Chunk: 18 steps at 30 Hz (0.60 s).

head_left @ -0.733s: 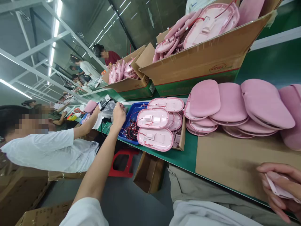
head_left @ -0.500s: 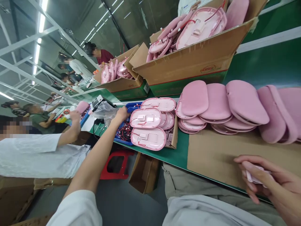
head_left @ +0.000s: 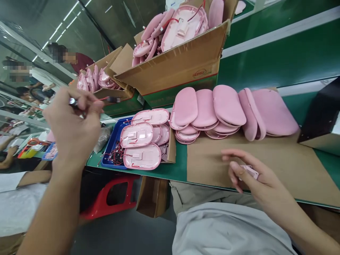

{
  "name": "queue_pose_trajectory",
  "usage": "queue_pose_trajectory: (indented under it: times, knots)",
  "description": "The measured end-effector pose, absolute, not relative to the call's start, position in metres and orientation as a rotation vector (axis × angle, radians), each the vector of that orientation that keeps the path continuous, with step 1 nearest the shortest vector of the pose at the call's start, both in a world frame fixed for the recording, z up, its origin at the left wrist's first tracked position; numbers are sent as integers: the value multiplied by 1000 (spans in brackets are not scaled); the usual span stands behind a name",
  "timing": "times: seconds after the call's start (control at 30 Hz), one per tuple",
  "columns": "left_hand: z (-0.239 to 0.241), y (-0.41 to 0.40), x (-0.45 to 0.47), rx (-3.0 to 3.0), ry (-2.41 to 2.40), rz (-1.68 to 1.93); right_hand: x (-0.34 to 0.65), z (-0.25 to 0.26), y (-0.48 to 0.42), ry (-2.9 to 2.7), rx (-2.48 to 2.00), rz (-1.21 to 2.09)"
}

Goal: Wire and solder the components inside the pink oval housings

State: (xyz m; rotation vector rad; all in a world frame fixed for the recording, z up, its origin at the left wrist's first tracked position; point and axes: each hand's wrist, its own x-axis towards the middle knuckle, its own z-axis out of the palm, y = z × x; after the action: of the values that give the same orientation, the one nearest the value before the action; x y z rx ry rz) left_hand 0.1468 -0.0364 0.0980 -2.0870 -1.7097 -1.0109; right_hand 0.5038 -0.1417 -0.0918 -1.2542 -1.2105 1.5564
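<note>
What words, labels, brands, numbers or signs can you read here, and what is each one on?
"HONG", ending unclear: on the front of the large cardboard box.
Blue lettering on the white item behind that box: too small and blurred to read.
White label on the left box: too small to read.

Single head-worn view, looking forward and down, tilted, near the green bench (head_left: 181,157)
</note>
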Motion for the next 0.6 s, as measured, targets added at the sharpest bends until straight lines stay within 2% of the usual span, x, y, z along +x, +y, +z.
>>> queue_pose_trajectory:
  times: [0.13, 0.3, 0.37, 0.5, 0.57, 0.6]
  knots:
    - [78, -81, 249, -2629, -1397, -659, 497, -69, -138, -1228, -981, 1522]
    - [26, -105, 315, -3152, -1211, -331, 507, -64, -141, -1289, -898, 1778]
    - [16, -107, 329, -3225, -1268, -476, 513, -71, -146, -1187, -941, 1831]
    - [15, -107, 352, -3272, -1351, -1231, 517, -86, -156, -958, -1000, 1772]
    - [16, -107, 363, -3371, -1375, -1354, 516, -89, -161, -907, -982, 1783]
    - [17, -107, 367, -3434, -1414, -1288, 515, -90, -162, -897, -978, 1787]
